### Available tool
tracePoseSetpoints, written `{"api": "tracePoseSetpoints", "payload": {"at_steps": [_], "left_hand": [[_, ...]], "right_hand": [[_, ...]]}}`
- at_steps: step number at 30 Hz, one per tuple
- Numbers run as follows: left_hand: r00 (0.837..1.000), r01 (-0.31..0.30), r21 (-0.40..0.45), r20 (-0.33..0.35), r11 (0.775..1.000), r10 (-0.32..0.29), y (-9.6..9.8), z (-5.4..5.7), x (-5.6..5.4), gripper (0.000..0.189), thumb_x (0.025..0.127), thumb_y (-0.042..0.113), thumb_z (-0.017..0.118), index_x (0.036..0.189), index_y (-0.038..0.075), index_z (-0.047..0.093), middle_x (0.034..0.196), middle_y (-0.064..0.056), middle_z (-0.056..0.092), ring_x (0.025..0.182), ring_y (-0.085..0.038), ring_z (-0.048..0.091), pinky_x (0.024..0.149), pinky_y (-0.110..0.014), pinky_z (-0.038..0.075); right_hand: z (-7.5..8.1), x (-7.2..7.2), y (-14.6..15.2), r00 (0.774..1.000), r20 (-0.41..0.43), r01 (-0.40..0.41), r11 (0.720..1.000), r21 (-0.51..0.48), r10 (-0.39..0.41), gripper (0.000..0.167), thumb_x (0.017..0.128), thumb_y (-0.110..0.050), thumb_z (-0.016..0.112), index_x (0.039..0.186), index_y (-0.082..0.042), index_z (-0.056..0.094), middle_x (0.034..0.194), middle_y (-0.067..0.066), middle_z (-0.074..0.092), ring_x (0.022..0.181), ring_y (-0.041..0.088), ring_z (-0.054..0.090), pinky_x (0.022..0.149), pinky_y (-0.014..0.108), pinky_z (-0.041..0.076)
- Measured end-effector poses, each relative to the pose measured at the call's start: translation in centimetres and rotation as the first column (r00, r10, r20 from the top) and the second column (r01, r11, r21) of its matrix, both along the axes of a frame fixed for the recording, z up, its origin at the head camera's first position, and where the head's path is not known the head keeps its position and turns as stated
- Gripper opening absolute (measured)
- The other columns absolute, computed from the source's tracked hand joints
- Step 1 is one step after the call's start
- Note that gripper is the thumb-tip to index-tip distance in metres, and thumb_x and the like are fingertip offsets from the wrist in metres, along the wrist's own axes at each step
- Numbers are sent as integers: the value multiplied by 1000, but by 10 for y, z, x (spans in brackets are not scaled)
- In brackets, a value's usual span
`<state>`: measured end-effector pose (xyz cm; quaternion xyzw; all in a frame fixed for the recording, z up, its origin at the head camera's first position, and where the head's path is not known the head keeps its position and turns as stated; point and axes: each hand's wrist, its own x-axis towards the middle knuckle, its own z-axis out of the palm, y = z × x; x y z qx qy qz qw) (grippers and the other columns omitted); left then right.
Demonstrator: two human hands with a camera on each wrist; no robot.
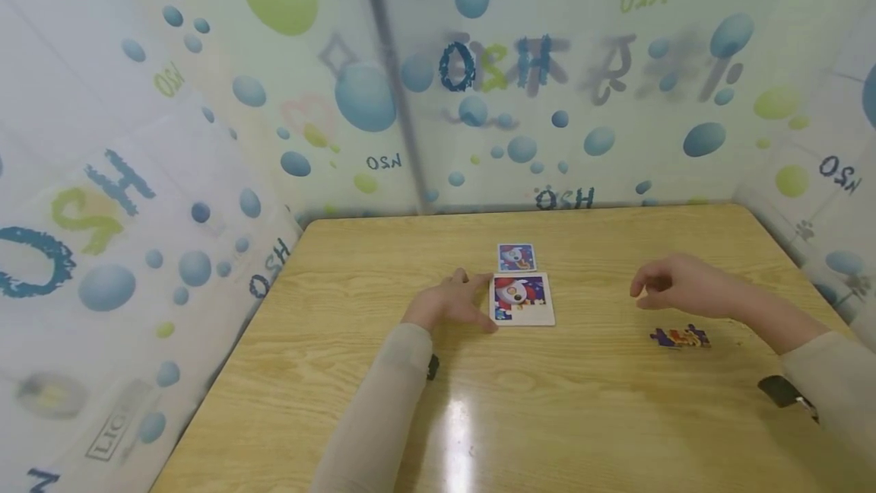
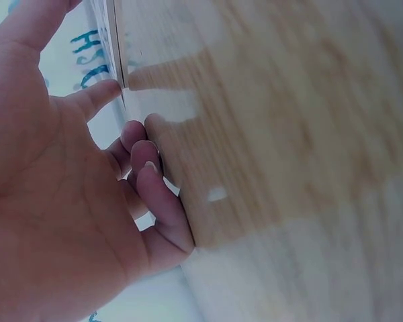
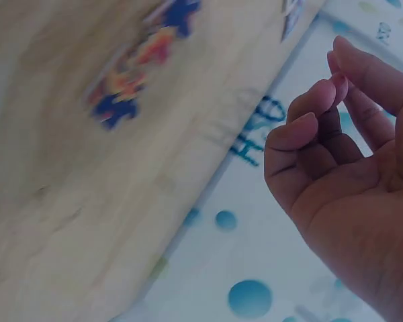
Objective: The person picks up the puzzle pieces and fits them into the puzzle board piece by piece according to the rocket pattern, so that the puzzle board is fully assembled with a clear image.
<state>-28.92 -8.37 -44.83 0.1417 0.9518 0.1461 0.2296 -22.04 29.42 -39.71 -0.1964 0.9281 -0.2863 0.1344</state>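
A square puzzle board (image 1: 541,316) with a white border lies on the table, showing a red, white and purple picture and a bare pale patch at its lower right. My left hand (image 1: 448,301) rests at its left edge, the thumb by the near corner and the index finger by the far one. In the left wrist view the other fingers of the left hand (image 2: 74,181) curl against the tabletop. My right hand (image 1: 687,287) hovers over the table, fingers loosely bent, nothing visible in them. Just nearer than it lie purple and orange puzzle pieces (image 1: 680,337), also in the right wrist view.
A small picture card (image 1: 516,257) with a similar image lies just beyond the board. The wooden table (image 1: 582,417) meets patterned curtains (image 1: 520,135) at the back and sides.
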Motion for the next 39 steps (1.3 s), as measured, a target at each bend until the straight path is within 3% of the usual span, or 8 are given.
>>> {"api": "tracePoseSetpoints", "payload": {"at_steps": [9, 14, 17, 21, 24, 27, 34, 39], "left_hand": [[1000, 8, -5, -1, 1000, -8, 0, 0, 0, 100, 54, 70, 71, 136, 56, 17, 145, -2, 25, 133, -31, 28, 94, -63, 34], [1000, -2, 11, 13, 1000, 2, 0, -1, 0, 101, 52, 69, 72, 136, 57, 17, 145, -2, 26, 134, -31, 27, 93, -63, 34], [1000, -6, 13, 18, 1000, 5, 0, -2, -1, 102, 51, 69, 73, 136, 57, 18, 144, -2, 27, 133, -30, 28, 92, -63, 35], [1000, 7, 9, 12, 1000, -7, 1, -1, -1, 101, 52, 69, 73, 136, 56, 18, 143, -3, 27, 132, -30, 29, 91, -62, 36], [1000, 16, 7, 5, 1000, -16, 1, 1, 0, 101, 54, 68, 72, 137, 54, 17, 142, -3, 27, 132, -30, 29, 91, -61, 37], [1000, 18, 5, -1, 1000, -18, 1, 2, 1, 100, 54, 69, 71, 138, 54, 17, 144, -3, 26, 132, -31, 28, 92, -61, 36], [1000, 14, -2, -3, 1000, -14, 0, 1, 1, 101, 54, 71, 70, 137, 55, 16, 145, -2, 25, 133, -30, 27, 93, -61, 36], [1000, 13, 3, 5, 1000, -13, 0, 0, 0, 100, 54, 70, 70, 137, 55, 16, 147, -3, 23, 135, -31, 25, 95, -62, 34]], "right_hand": [[-33, 20, 45, 999, -50, 19, 1000, 4, -19, 27, 80, -32, 68, 99, -13, 61, 68, -4, 46, 58, 1, 47, 52, 21, 40], [-49, 27, 53, 999, -52, -16, 999, -35, 14, 35, 79, -36, 68, 105, -15, 57, 78, -2, 52, 61, 4, 49, 51, 22, 39], [-54, 31, 56, 1000, -18, 3, 1000, -25, -4, 43, 78, -41, 68, 111, -17, 54, 100, 3, 62, 86, 18, 61, 62, 23, 46], [-59, 35, 57, 998, -33, 57, 998, 30, -56, 48, 75, -49, 67, 112, -21, 54, 117, 4, 60, 112, 40, 53, 80, 34, 50], [-62, 37, 56, 994, -85, 79, 996, 40, -75, 45, 73, -49, 69, 107, -22, 56, 108, 1, 59, 91, 19, 59, 69, 26, 48], [-64, 38, 55, 990, -116, 81, 996, 34, -76, 42, 73, -47, 70, 104, -21, 57, 98, 0, 55, 71, 4, 43, 57, 20, 35], [-66, 37, 53, 984, -162, 82, 994, 69, -70, 36, 72, -50, 69, 99, -26, 61, 93, -5, 53, 71, 1, 41, 57, 19, 35], [-67, 35, 50, 981, -191, 34, 997, 67, -20, 31, 75, -45, 69, 98, -25, 62, 91, -6, 52, 72, 0, 41, 58, 18, 35]]}}
